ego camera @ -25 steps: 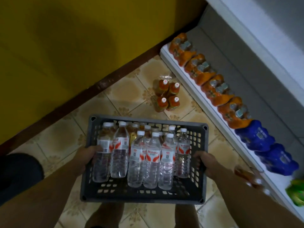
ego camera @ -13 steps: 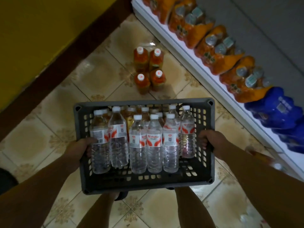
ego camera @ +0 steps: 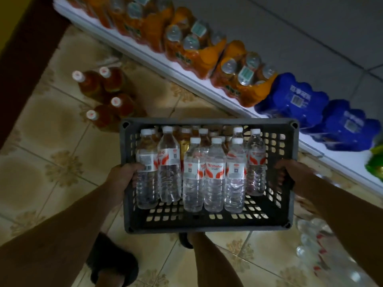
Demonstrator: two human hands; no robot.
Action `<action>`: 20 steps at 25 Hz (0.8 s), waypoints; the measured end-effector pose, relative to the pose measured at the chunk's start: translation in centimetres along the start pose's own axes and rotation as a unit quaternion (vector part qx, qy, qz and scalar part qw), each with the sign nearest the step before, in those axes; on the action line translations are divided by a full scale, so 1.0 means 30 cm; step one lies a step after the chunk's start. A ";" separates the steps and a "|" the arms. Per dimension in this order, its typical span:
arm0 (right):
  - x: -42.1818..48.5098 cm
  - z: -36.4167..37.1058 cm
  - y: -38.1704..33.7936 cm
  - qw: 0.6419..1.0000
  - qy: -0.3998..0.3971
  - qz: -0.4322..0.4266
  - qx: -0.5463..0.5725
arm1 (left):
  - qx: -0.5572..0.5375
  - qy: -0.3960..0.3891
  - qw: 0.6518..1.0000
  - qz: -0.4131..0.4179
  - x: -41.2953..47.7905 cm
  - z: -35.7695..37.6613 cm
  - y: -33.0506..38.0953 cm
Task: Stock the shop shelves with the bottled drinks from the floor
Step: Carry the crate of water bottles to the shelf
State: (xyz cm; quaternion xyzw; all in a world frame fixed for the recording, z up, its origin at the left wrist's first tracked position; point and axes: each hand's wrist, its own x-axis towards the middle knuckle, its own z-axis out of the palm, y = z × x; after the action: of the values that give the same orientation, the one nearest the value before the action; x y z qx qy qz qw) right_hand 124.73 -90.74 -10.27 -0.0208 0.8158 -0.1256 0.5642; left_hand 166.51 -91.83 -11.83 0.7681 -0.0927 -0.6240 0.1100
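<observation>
I carry a dark grey plastic crate [ego camera: 209,225] above the tiled floor. My left hand [ego camera: 122,177] grips its left wall and my right hand [ego camera: 294,175] grips its right wall. Inside stand several clear water bottles [ego camera: 214,175] with white caps and red-and-white labels, with a few amber drink bottles behind them. A shrink-wrapped pack of amber bottles [ego camera: 105,96] stands on the floor beyond the crate's left corner. The white bottom shelf [ego camera: 145,56] runs diagonally across the top right.
On the shelf lie orange shrink-wrapped bottle packs [ego camera: 186,46], blue packs [ego camera: 294,100] and a green pack [ego camera: 376,162] at the right edge. More clear bottles [ego camera: 313,245] lie on the floor at lower right. A dark skirting and yellow wall are at upper left. My sandalled feet stand below the crate.
The crate has moved right and closer to the shelf, both hands keeping their grip. The shelf and the floor pack have shifted left and look larger.
</observation>
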 end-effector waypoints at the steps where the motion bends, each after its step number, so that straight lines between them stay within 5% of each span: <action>1: 0.025 -0.029 0.015 1.000 0.010 0.008 0.013 | 0.019 -0.005 1.000 0.005 0.022 0.043 0.031; 20: 0.075 -0.092 0.102 0.989 0.010 0.032 0.146 | 0.139 -0.032 0.988 0.057 0.091 0.219 0.300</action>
State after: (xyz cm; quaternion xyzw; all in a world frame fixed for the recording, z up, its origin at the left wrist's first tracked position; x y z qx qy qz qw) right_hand 121.69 -87.67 -12.11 0.0891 0.7945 -0.2258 0.5566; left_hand 160.58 -101.57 -13.12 0.7488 -0.2256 -0.6223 0.0345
